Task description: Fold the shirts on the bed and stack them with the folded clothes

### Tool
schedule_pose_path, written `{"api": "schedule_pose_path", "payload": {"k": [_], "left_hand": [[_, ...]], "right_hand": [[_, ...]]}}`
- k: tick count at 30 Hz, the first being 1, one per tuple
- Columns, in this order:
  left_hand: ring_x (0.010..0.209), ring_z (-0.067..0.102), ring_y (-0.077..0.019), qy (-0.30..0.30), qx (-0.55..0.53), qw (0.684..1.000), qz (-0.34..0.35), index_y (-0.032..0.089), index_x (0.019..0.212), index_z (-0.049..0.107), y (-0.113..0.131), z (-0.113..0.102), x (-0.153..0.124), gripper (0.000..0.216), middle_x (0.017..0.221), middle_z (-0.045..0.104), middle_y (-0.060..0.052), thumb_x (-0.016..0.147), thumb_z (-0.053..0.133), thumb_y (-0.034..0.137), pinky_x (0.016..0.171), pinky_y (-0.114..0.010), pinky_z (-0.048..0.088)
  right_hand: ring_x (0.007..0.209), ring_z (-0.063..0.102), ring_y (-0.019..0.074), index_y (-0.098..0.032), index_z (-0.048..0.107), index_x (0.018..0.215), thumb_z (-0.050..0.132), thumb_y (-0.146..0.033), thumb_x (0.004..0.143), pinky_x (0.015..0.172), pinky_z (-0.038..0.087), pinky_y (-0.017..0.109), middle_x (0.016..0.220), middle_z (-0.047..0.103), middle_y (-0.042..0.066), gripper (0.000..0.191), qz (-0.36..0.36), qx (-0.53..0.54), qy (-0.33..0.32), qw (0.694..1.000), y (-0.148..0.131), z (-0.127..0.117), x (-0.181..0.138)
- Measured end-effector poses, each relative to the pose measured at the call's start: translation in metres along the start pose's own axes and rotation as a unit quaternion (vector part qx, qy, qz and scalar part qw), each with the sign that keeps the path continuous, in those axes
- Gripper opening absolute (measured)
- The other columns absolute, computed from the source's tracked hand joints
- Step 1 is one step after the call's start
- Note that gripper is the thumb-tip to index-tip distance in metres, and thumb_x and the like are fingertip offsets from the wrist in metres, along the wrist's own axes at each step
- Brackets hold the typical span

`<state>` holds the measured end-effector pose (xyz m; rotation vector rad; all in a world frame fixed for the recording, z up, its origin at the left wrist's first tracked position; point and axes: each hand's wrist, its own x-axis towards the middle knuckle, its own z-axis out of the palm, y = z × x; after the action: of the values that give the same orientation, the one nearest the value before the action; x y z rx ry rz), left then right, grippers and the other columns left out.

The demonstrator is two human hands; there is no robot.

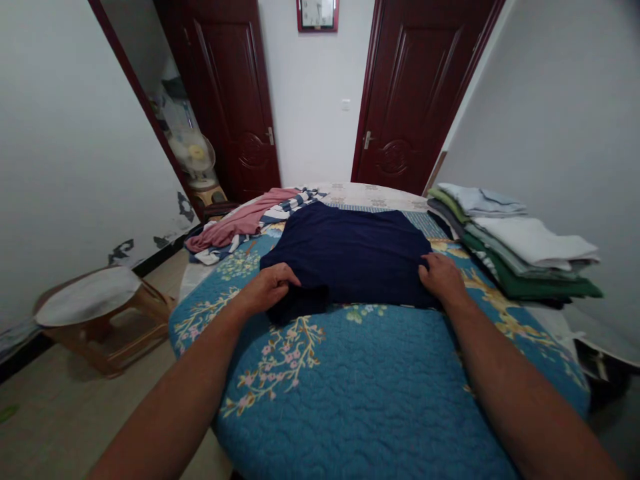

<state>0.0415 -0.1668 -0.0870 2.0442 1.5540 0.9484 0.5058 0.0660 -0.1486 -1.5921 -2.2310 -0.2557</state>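
Holding a navy garment (355, 257) at both sides

The garment lies spread on the quilt (380, 393) that covers the desk (350, 193), between the two grips and reaching away beyond them. The left grip (280, 283) is closed, thumb against finger, on the near left part; the right grip (437, 277) pinches the right edge. Just below the left grip a darker flap (303, 307) pokes out past the near edge, while the part between the grips lies fairly flat, with shallow creases.

Good handling here probably means light, even tension: draw both grips apart just enough to take out the creases, without stretching the fabric. The flap likely wants turning in or smoothing until it lines up with the edge by the right grip. Pinching close to the edge should give the cleanest line, and fingertips are better than a fistful, which would bunch the fabric.

Right of the right grip sits a stack (540, 247) of folded clothes; beyond the left grip lie a pink cloth (250, 220) and a striped one (287, 212).

No brand or label can be read. High beyond the grips, the clock (318, 13) has marks too small to make out.
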Motion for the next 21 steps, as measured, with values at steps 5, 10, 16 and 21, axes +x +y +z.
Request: {"api": "schedule_pose_path", "payload": {"k": [5, 10, 16, 21], "left_hand": [[0.102, 0.069, -0.0265, 0.01, 0.067, 0.997, -0.024, 0.025, 0.114, 0.08, -0.003, 0.006, -0.032, 0.026, 0.111, 0.075, -0.008, 0.091, 0.068, 0.031, 0.095, -0.042, 0.055], [0.109, 0.068, -0.0316, 0.025, 0.176, 0.984, -0.018, 0.026, 0.133, 0.073, 0.007, 0.019, -0.046, 0.047, 0.117, 0.076, -0.01, 0.091, 0.076, 0.047, 0.099, -0.046, 0.053], [0.097, 0.072, -0.0328, 0.049, 0.241, 0.967, -0.062, 0.025, 0.123, 0.075, 0.006, 0.028, -0.044, 0.044, 0.102, 0.078, -0.01, 0.092, 0.066, 0.055, 0.085, -0.043, 0.055], [0.094, 0.073, -0.0285, 0.049, 0.221, 0.974, -0.018, 0.027, 0.102, 0.073, -0.009, 0.027, -0.042, 0.027, 0.101, 0.076, -0.009, 0.095, 0.05, 0.039, 0.087, -0.041, 0.058]], "right_hand": [[0.133, 0.063, 0.0334, -0.011, 0.073, 0.134, 0.053, -0.033, 0.101, 0.12, 0.044, 0.044, 0.138, 0.072, 0.02, 0.045, -0.009, -0.021, -0.055, 0.998, 0.014, -0.014, -0.019], [0.131, 0.067, 0.0323, -0.012, 0.073, 0.137, 0.053, -0.038, 0.102, 0.117, 0.046, 0.04, 0.137, 0.074, 0.02, 0.048, 0.031, -0.033, -0.098, 0.994, 0.032, -0.039, -0.039], [0.116, 0.074, 0.0349, -0.008, 0.079, 0.124, 0.046, -0.041, 0.104, 0.098, 0.054, 0.038, 0.125, 0.078, 0.025, 0.051, 0.198, -0.021, -0.171, 0.965, 0.048, -0.072, -0.048], [0.1, 0.075, 0.0299, -0.013, 0.083, 0.103, 0.054, -0.05, 0.103, 0.086, 0.054, 0.033, 0.104, 0.081, 0.019, 0.047, 0.202, 0.04, -0.234, 0.95, 0.054, -0.09, -0.048]]}}
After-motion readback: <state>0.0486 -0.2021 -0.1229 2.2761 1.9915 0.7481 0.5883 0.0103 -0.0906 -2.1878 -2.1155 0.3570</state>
